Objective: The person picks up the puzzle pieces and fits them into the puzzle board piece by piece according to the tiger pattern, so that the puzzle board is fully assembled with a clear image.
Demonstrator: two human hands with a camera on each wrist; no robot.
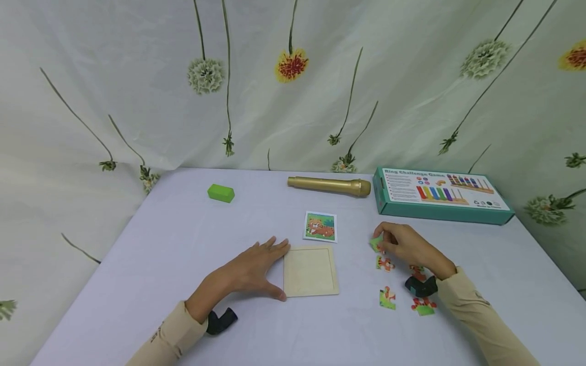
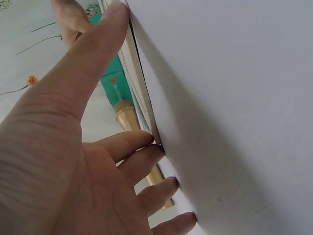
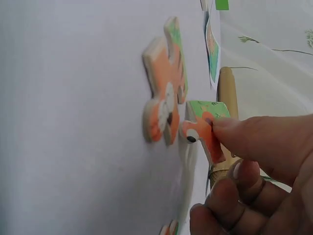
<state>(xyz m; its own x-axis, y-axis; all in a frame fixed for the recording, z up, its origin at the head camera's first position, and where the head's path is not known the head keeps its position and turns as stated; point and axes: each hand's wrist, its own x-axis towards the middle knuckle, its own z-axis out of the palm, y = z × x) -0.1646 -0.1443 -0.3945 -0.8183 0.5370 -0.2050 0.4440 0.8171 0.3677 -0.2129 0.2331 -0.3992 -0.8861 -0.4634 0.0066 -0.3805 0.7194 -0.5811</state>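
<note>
My left hand lies with thumb and fingers spread along the left side of a square wooden puzzle tray, thumb and index fingertips at its two left corners. In the left wrist view the fingers look extended, and the tray shows edge-on. My right hand pinches a green and orange puzzle piece with a printed eye between thumb and fingers. Just below it on the cloth is another piece. More loose pieces lie nearby: a green-orange one, one beside it and one under the wrist.
Behind the tray lies a tiger picture card. A gold toy microphone is at the back, beside a teal ring game box. A green block sits back left. White flowered fabric hangs behind the table.
</note>
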